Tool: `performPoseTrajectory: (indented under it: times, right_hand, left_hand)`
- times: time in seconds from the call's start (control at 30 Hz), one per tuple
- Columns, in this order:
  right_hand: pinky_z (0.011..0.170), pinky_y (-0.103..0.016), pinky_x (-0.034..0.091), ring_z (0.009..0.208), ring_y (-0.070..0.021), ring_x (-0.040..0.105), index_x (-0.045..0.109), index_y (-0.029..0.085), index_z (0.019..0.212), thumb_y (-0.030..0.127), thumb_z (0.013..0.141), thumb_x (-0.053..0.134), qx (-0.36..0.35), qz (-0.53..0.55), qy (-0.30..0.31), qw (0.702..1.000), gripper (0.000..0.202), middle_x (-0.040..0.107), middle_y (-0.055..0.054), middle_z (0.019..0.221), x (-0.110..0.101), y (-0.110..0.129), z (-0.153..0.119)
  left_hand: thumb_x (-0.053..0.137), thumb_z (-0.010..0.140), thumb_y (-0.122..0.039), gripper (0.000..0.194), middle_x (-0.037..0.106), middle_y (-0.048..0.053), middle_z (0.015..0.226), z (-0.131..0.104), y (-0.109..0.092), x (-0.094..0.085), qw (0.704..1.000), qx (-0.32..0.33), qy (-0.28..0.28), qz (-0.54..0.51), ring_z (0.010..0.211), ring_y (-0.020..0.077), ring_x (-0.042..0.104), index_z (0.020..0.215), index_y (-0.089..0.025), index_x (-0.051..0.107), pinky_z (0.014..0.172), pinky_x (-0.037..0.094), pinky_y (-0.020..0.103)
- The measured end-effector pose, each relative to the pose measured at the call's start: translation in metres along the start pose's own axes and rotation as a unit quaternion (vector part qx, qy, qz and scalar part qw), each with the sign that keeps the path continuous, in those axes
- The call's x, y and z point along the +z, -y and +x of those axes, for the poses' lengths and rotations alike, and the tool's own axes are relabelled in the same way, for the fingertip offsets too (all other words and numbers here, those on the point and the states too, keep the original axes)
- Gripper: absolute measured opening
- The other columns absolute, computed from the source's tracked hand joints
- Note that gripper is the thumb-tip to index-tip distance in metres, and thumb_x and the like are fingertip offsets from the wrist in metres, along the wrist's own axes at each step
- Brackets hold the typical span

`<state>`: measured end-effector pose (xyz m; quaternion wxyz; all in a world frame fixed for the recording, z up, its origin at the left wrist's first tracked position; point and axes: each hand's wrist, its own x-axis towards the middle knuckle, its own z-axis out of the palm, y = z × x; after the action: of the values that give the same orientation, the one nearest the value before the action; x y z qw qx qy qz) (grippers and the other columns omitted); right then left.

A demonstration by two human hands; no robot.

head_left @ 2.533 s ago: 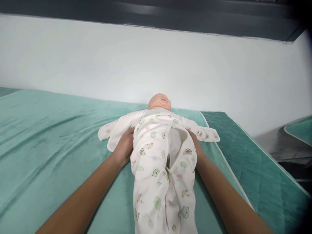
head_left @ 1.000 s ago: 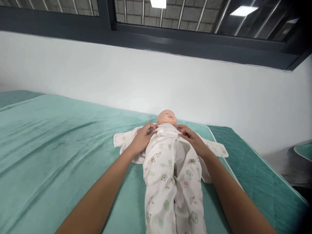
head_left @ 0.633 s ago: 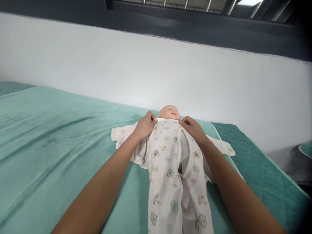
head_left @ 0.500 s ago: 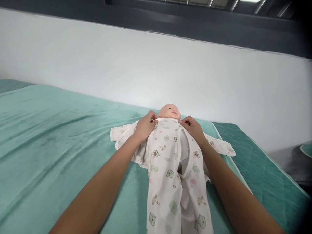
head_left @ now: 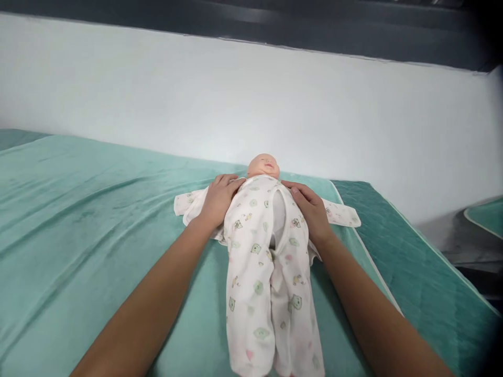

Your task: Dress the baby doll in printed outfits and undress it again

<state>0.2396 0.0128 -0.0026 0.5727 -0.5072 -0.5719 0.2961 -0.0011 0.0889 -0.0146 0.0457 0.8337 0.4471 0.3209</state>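
A baby doll (head_left: 264,166) lies face up, its head toward the wall. White pants (head_left: 255,262) printed with green bears cover its body from just below the chin down past the legs, with an open slit at the crotch. Underneath, a matching white top (head_left: 341,214) spreads its sleeves out to both sides. My left hand (head_left: 220,198) rests along the left side of the pants near the doll's shoulder, fingers extended. On the opposite side, my right hand (head_left: 309,206) lies against the pants' edge with its fingers stretched out.
A light green sheet (head_left: 98,220) with soft wrinkles lies under the doll. To the right shows a darker green quilted mattress (head_left: 416,262). A white wall (head_left: 157,99) rises behind, and another green-topped surface (head_left: 487,214) is at the far right.
Both hands have gone from pinching the pants' top edge near the neck to lying with extended fingers along their sides. More of the pant legs is in view.
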Motion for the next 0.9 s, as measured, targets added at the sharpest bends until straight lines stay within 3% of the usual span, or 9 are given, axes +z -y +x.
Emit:
performPoseTrajectory:
  times: [0.1, 0.2, 0.3, 0.47, 0.63, 0.77, 0.9]
  right_hand:
    - [0.12, -0.042, 0.027, 0.138, -0.0208, 0.043, 0.062, 0.03, 0.131, 0.047, 0.095, 0.05, 0.007, -0.013, 0.016, 1.0, 0.041, 0.054, 0.001, 0.145, -0.003, 0.013, -0.045]
    - [0.124, -0.042, 0.018, 0.148, -0.0197, 0.028, 0.045, 0.035, 0.145, 0.045, 0.096, 0.052, 0.015, -0.047, 0.021, 0.999, 0.051, 0.037, 0.003, 0.158, -0.006, 0.021, -0.106]
    - [0.124, -0.045, 0.019, 0.15, -0.0213, 0.023, 0.038, 0.037, 0.149, 0.038, 0.096, 0.054, 0.004, -0.098, 0.018, 0.995, 0.055, 0.028, 0.002, 0.162, -0.008, 0.027, -0.171]
    - [0.113, -0.047, 0.039, 0.138, -0.0243, 0.041, 0.047, 0.031, 0.138, 0.027, 0.093, 0.058, -0.042, -0.193, 0.006, 0.98, 0.046, 0.042, -0.007, 0.15, -0.01, 0.038, -0.252]
    - [0.104, -0.045, 0.046, 0.129, -0.0248, 0.046, 0.046, 0.028, 0.138, 0.015, 0.092, 0.052, -0.069, -0.286, 0.042, 0.955, 0.048, 0.045, -0.011, 0.14, -0.01, 0.045, -0.274]
    - [0.091, -0.044, 0.051, 0.111, -0.025, 0.055, 0.053, 0.024, 0.124, 0.01, 0.087, 0.055, -0.059, -0.349, 0.035, 0.935, 0.039, 0.055, -0.009, 0.122, -0.01, 0.043, -0.265]
    - [0.078, -0.036, 0.049, 0.091, -0.0195, 0.059, 0.056, 0.023, 0.107, 0.01, 0.09, 0.052, -0.062, -0.325, 0.035, 0.943, 0.022, 0.061, -0.004, 0.1, -0.012, 0.056, -0.252]
  left_hand:
    - [0.047, 0.094, -0.023, 0.052, 0.051, 0.009, 0.144, -0.015, -0.002, -0.001, 0.998, 0.011, 0.011, 0.053, 0.137, 0.0302, 0.033, 0.145, -0.031, 0.046, 0.111, 0.029, 0.048]
    - [0.046, 0.094, -0.024, 0.055, 0.04, 0.01, 0.154, -0.036, -0.005, -0.003, 0.995, 0.014, 0.016, 0.094, 0.144, 0.0312, 0.026, 0.149, -0.025, 0.04, 0.116, 0.025, 0.049]
    - [0.044, 0.094, -0.023, 0.052, 0.035, 0.011, 0.157, -0.061, -0.012, -0.007, 0.993, 0.006, 0.006, 0.119, 0.145, 0.0314, 0.024, 0.146, -0.019, 0.043, 0.117, 0.026, 0.049]
    - [0.044, 0.091, -0.019, 0.042, 0.048, 0.012, 0.145, -0.093, -0.021, -0.015, 0.994, -0.01, -0.009, 0.112, 0.135, 0.0318, 0.038, 0.13, -0.02, 0.059, 0.109, 0.038, 0.049]
    - [0.048, 0.089, -0.021, 0.029, 0.061, 0.013, 0.119, -0.097, -0.025, -0.019, 0.996, -0.028, -0.016, 0.089, 0.113, 0.0305, 0.051, 0.111, -0.018, 0.067, 0.097, 0.046, 0.045]
    - [0.043, 0.09, -0.018, 0.032, 0.064, 0.013, 0.111, -0.098, -0.024, -0.02, 0.995, -0.052, -0.025, 0.076, 0.107, 0.0292, 0.055, 0.112, -0.017, 0.065, 0.095, 0.046, 0.043]
    - [0.041, 0.091, -0.018, 0.031, 0.066, 0.012, 0.111, -0.1, -0.022, -0.02, 0.995, -0.073, -0.028, 0.062, 0.107, 0.0286, 0.056, 0.11, -0.018, 0.065, 0.094, 0.045, 0.042]
